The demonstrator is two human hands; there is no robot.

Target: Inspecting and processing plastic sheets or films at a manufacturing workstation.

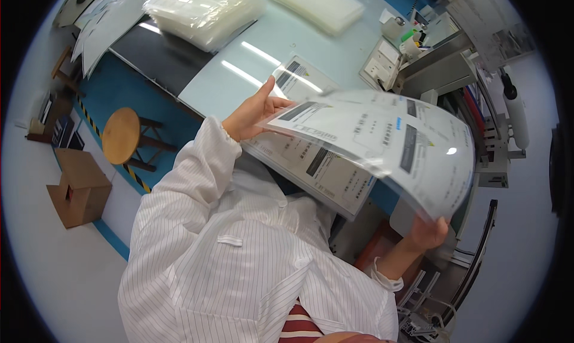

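Observation:
A large, flexible printed plastic sheet (pixel 382 128), glossy and bowed upward, spans the space between my two hands. My right hand (pixel 429 232) is closed on its near right corner, slightly smeared by motion. At the sheet's left edge is my left hand (pixel 254 113), thumb raised and apart from the fingers. Those fingers reach along the edge and are partly hidden by it. Beneath the lifted sheet lies a stack of similar printed sheets (pixel 335 181), at the table's near edge. Another printed sheet (pixel 299 77) lies farther back, partly covered.
The pale glass-like tabletop (pixel 221 92) carries wrapped stacks of translucent plastic (pixel 203 11) and a lower translucent pile (pixel 317 5). A switch box (pixel 381 62) and small containers stand back right. A wooden stool (pixel 122 137) and cardboard box (pixel 84 190) are left; a metal frame (pixel 424 307) is near right.

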